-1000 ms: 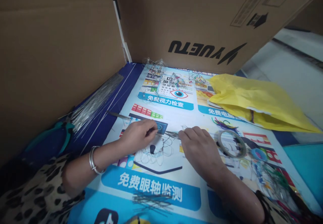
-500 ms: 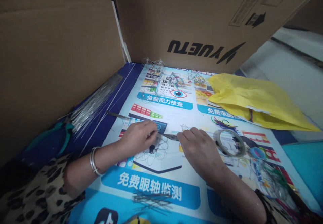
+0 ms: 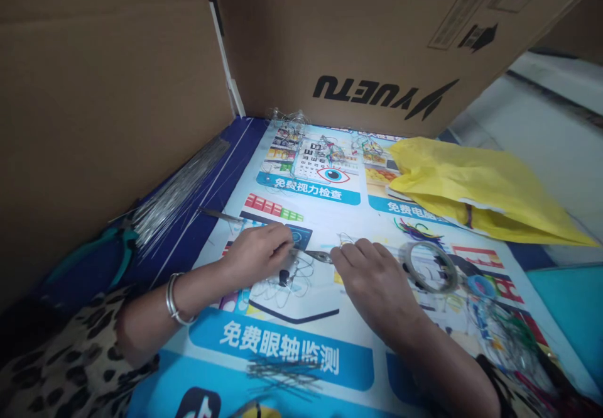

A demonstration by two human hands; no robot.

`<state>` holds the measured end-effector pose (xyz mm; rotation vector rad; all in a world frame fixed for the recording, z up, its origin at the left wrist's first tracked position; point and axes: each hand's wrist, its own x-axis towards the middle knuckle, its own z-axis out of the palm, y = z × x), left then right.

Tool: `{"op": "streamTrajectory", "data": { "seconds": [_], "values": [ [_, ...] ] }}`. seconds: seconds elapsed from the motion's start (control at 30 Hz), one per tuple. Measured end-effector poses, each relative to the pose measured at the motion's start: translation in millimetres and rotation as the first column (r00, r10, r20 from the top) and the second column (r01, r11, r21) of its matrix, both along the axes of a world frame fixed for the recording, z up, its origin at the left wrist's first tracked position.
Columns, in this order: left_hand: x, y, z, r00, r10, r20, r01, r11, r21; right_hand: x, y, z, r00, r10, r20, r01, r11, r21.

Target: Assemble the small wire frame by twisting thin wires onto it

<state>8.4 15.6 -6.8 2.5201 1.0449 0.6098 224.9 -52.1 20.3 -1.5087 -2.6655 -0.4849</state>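
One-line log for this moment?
left hand: pinching wire loops | right hand: gripping metal tool, pointing toward left hand | nearby: tape roll, yellow bag

The beige sleeve (image 3: pixel 89 355) has black spots (bangle (image 3: pixel 171 302): silver).

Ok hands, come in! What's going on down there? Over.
Left hand pinching thin silvery wire loops. Right hand holding slender grey metal tool, pointed toward left hand. Round greyish tape roll beside right hand, not blocking.
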Motion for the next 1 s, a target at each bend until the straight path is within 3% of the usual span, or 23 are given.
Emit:
{"op": "streamTrajectory", "data": {
  "seconds": [0.57, 0.73, 1.0],
  "values": [
    [-6.7, 6.2, 0.8, 0.996, 0.005, -0.084, -0.003, 1.000, 0.024, 4.9, 7.4, -2.9, 0.999, -0.028, -0.044, 0.025, 0.998, -0.052],
    [-4.5, 5.1, 2.3, 0.997, 0.035, -0.074, -0.034, 0.999, 0.011, -5.1, 5.3, -0.5, 0.994, -0.024, -0.106, 0.018, 0.998, -0.055],
    [-1.3, 3.2, 3.7, 0.987, 0.065, -0.147, -0.067, 0.998, -0.010, -21.9, 10.0, -8.7, 0.996, -0.049, -0.070, 0.047, 0.999, -0.025]
  ]
}}
